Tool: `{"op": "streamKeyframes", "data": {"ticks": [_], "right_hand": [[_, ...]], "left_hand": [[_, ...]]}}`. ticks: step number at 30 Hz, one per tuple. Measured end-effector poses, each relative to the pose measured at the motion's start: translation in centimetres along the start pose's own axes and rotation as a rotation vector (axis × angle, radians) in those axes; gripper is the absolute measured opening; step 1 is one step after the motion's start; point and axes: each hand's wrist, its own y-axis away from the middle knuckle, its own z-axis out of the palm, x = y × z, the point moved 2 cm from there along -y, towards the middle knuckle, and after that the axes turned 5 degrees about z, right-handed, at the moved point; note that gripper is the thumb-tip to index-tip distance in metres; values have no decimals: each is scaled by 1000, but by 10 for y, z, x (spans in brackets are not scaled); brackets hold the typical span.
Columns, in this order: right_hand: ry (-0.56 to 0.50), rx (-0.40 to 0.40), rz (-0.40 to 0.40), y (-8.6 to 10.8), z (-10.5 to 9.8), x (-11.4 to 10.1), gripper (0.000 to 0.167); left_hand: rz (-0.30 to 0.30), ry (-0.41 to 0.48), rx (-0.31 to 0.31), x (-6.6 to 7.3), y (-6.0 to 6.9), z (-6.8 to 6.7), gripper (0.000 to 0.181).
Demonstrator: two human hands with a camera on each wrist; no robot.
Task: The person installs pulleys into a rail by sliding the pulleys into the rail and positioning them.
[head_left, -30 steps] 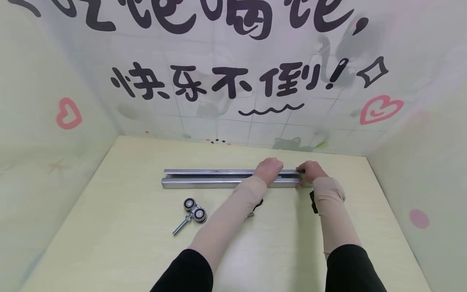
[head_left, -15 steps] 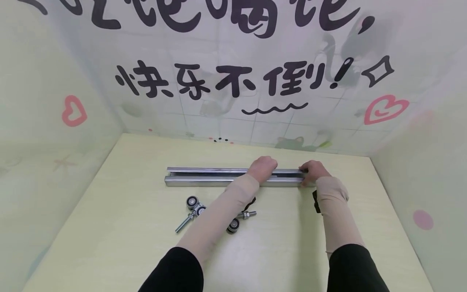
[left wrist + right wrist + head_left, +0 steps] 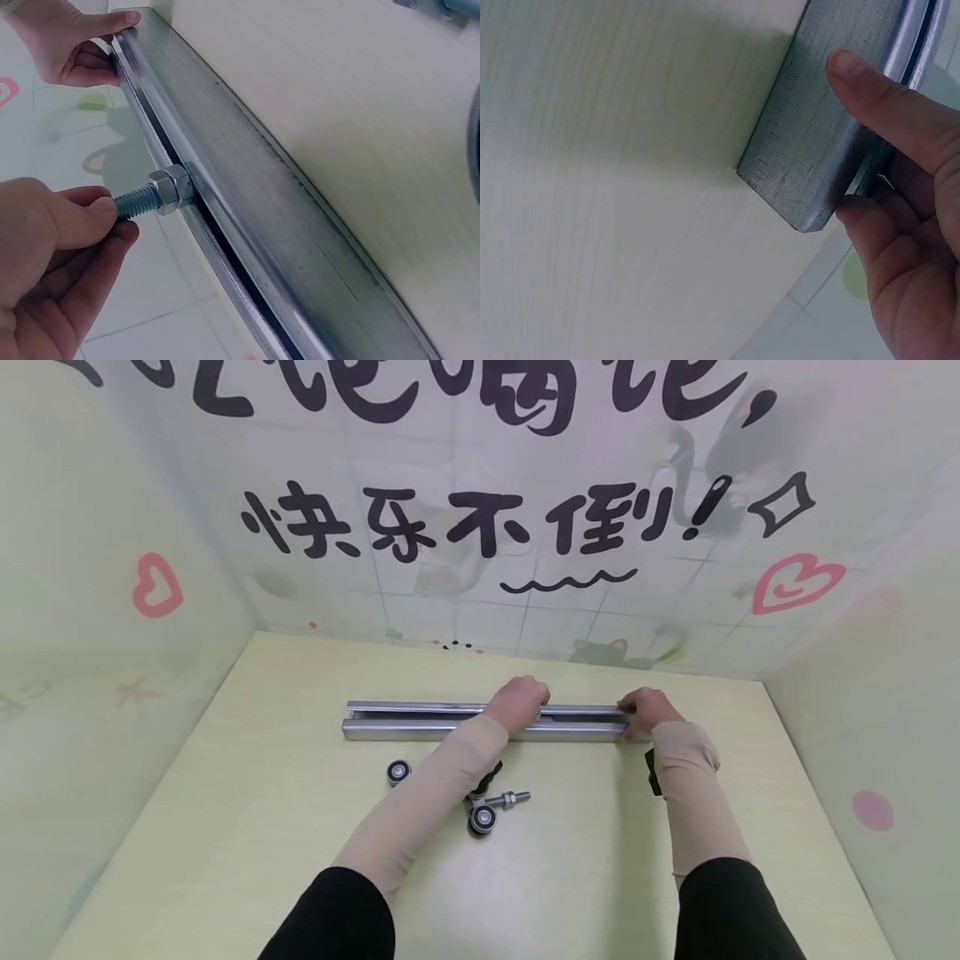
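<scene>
On the counter, a slotted metal rail stretches from 9 to 3 o'clock, below the wall. At its middle, the left hand pinches a bolt whose nuts sit at the slot. At 3 o'clock from it, the right hand grips the rail's end. A roller trolley lies toward 7 o'clock from the left hand; another wheel, toward 8, shows beside the forearm.

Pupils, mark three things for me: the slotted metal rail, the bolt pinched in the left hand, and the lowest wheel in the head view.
Metal rail (image 3: 408, 733): head view, on its near side wall.
Bolt (image 3: 137, 202): left wrist view, on its threaded shank.
Wheel (image 3: 483, 818): head view, on its round face.
</scene>
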Motion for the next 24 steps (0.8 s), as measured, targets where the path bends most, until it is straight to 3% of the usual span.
{"op": "streamKeyframes", "data": {"ticks": [8,15,24], "right_hand": [[-7,-8,2,-1,1,3,67],[-4,1,-13,-2,0,3,65],[-14,-26,38,1,-2,-1,63]], "left_hand": [[7,28,20,-9,10,-5,25],[-20,48,-15,-17,17,-8,28],[-14,31,-35,-25,29,-15,27]]}}
